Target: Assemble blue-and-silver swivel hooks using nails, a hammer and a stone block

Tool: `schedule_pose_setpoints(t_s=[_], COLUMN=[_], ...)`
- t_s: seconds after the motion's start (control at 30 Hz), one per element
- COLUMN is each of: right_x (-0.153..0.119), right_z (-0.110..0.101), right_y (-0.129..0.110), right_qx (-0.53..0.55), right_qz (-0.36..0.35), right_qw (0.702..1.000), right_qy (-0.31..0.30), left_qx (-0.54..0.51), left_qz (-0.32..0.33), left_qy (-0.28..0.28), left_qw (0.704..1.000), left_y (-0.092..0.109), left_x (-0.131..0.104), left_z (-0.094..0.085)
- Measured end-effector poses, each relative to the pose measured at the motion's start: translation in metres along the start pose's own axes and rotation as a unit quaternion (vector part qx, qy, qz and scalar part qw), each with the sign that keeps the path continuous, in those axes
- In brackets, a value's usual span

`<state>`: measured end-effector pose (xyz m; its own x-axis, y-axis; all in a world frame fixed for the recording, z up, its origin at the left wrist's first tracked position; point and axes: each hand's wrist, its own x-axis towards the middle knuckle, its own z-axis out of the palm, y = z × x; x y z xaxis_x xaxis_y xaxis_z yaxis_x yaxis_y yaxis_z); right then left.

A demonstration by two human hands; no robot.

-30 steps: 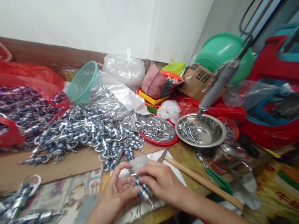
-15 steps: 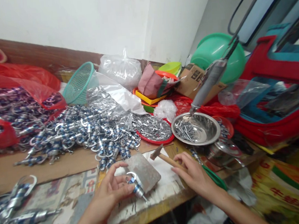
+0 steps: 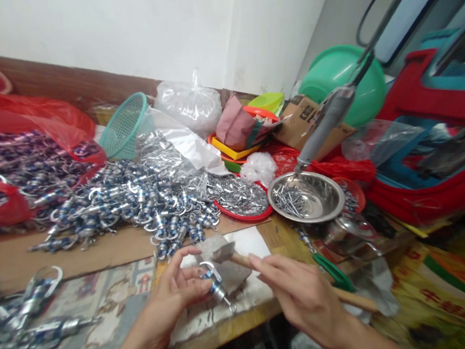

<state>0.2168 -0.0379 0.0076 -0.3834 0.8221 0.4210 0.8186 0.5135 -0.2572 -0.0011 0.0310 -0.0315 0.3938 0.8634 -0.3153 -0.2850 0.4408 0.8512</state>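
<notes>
Fingers of the left hand (image 3: 175, 291) pinch a silver-and-blue metal hook fitting (image 3: 217, 287) at the front edge of a grey rectangular block (image 3: 235, 276), while the right hand (image 3: 306, 293) grips a wooden-handled hammer (image 3: 224, 251), its head above the block. Behind them, a heap of similar silver-and-blue fittings (image 3: 124, 200) lies beside a red-rimmed tray of small metal pieces (image 3: 242, 217).

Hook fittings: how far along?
Possibly done: the piled fittings, though finished and unfinished can't be told apart. In hand: one hook fitting in the left hand, a hammer in the right hand. Remaining, it seems: that held fitting, plus loose pins in the steel bowl.
</notes>
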Motion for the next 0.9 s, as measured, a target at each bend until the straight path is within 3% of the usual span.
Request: schedule_pose_setpoints(t_s=[0.07, 0.17, 0.27, 0.33, 0.43, 0.63, 0.77, 0.9], right_x=[0.001, 0.004, 0.010, 0.014, 0.027, 0.095, 0.135, 0.138], right_z=[0.000, 0.006, 0.018, 0.025, 0.030, 0.042, 0.063, 0.066], right_y=[-0.001, 0.006, 0.032, 0.053, 0.080, 0.114, 0.129, 0.137], right_qx=[0.009, 0.049, 0.107, 0.100, 0.050, -0.043, -0.057, -0.036], right_qz=[0.010, 0.048, 0.150, 0.193, 0.192, 0.214, 0.215, 0.225], right_qw=[1.000, 0.996, 0.983, 0.976, 0.977, 0.974, 0.967, 0.968], right_qy=[0.000, -0.049, -0.001, -0.009, -0.073, -0.066, -0.120, -0.107], left_qx=[0.000, -0.002, 0.031, 0.062, 0.132, 0.312, 0.330, 0.337], left_qz=[0.001, 0.000, 0.003, 0.010, 0.048, 0.216, 0.232, 0.234], left_qy=[0.004, 0.012, 0.036, 0.060, 0.087, 0.128, 0.122, 0.104], left_qw=[1.000, 1.000, 0.999, 0.996, 0.986, 0.916, 0.907, 0.906], left_y=[0.000, 0.000, 0.000, 0.000, -0.001, 0.001, 0.002, -0.004], left_x=[0.000, -0.001, -0.004, -0.005, -0.006, -0.004, -0.007, -0.007], left_z=[0.000, 0.002, 0.005, 0.007, 0.009, 0.013, 0.016, 0.012])
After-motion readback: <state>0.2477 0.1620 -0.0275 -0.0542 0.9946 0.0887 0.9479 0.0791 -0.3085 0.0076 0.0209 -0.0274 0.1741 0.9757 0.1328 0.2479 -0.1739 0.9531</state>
